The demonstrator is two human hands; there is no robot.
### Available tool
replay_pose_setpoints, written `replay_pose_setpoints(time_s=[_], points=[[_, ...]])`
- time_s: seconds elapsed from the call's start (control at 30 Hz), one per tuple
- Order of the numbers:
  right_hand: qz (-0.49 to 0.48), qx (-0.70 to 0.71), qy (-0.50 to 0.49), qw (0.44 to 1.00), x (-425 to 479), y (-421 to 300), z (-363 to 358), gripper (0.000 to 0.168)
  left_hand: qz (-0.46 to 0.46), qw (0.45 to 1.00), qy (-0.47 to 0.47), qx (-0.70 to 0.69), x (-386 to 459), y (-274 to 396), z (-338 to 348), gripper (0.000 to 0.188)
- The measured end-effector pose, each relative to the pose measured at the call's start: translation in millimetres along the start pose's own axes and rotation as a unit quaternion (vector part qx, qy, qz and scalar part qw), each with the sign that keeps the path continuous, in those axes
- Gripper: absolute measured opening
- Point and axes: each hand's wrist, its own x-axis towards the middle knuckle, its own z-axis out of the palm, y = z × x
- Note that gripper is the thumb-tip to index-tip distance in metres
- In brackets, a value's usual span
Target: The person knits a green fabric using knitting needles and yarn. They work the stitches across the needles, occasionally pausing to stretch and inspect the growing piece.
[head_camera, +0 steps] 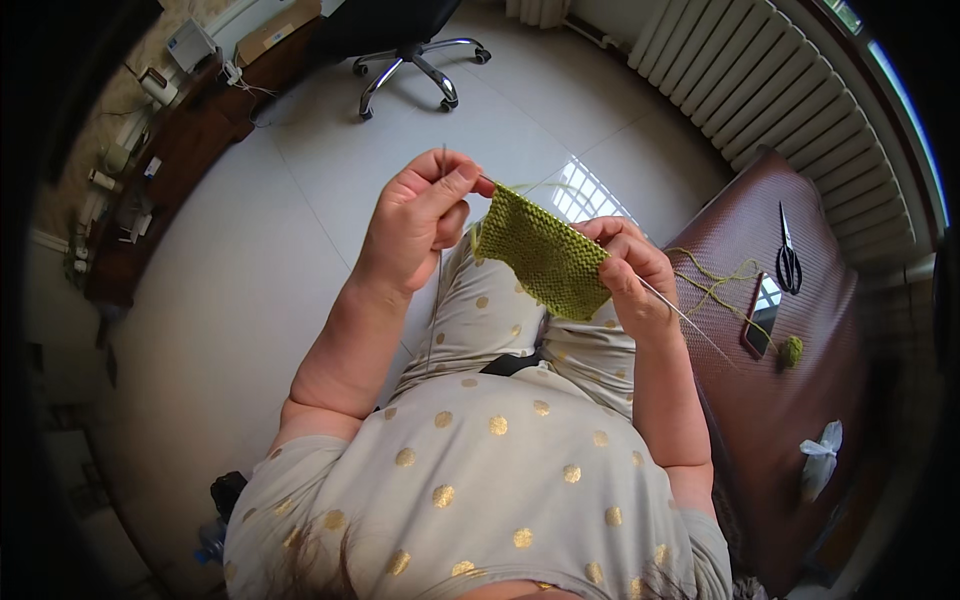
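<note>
A green knitted swatch [547, 259] hangs from a thin knitting needle [691, 322] that slants down to the right. My right hand [637, 277] grips the swatch's right corner together with this needle. In my left hand [431, 214] is a second knitting needle [436, 300], held nearly upright, its lower end near my lap. The left fingertips are at the swatch's upper left corner. Green yarn [705, 283] trails across the brown woven mat on the right to a small yarn ball [791, 351].
On the brown mat [757, 420] lie black-handled scissors [788, 259], a smartphone [763, 315] and a knotted white plastic bag [821, 457]. A radiator [780, 90] lines the wall. Ahead stand a wheeled office chair [412, 60] and a dark wooden desk [187, 157] bearing several objects.
</note>
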Motion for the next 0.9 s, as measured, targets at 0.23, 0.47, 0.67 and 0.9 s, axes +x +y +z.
replay_pose_setpoints(time_s=[0.23,0.47,0.67,0.9], points=[[0.118,0.062,-0.001,0.991,-12.3,-17.0,-9.4,0.027,-0.049,0.998,-0.016,-0.019,-7.7,9.5,0.4,0.008],[0.221,0.047,-0.090,0.970,-8.4,-29.1,21.8,0.029,-0.031,0.995,-0.046,0.077,-12.1,-5.7,9.0,0.012],[0.202,0.025,-0.031,0.979,-16.8,-19.4,31.8,0.024,-0.079,0.973,-0.135,0.167,-26.1,-1.0,19.5,0.023],[0.197,0.051,-0.005,0.979,-16.2,-10.6,20.5,0.027,-0.098,0.970,-0.088,0.203,-24.4,-2.2,20.2,0.023]])
